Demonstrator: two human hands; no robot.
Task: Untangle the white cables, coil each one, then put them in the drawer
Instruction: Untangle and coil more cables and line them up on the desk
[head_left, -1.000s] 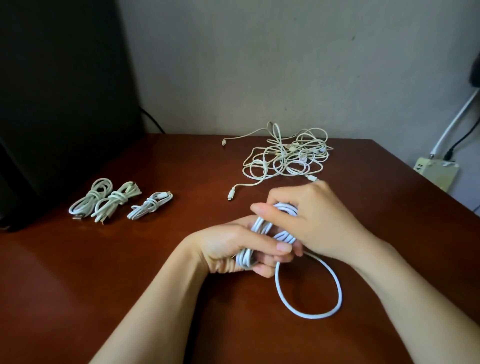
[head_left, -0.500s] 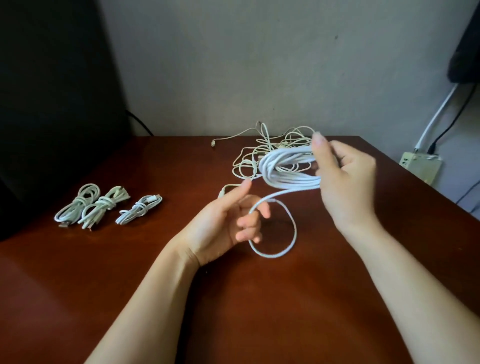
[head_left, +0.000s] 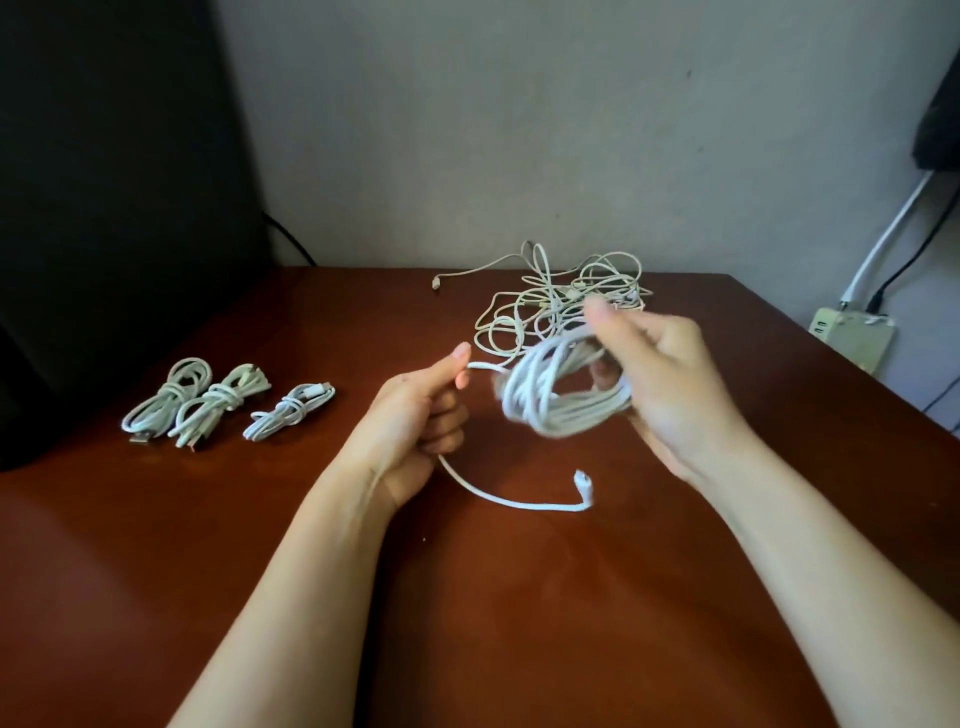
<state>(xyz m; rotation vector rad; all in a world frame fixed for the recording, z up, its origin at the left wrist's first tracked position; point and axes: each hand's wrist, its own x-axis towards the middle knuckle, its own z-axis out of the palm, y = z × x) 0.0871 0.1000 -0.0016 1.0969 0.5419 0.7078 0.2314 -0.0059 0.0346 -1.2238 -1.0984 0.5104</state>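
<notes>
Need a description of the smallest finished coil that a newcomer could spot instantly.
On the brown table, look to its left half, where three tied white bundles lie in a row. The one meant is the rightmost bundle, closest to the left hand; it is the shortest of the three.

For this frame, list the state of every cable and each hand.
Left hand: grips the held cable's loose tail.
Right hand: holds the coil, tail not yet wrapped.
Three bundles: wound, lying on the table's left.
Pile: tangled, at the far edge.
</notes>
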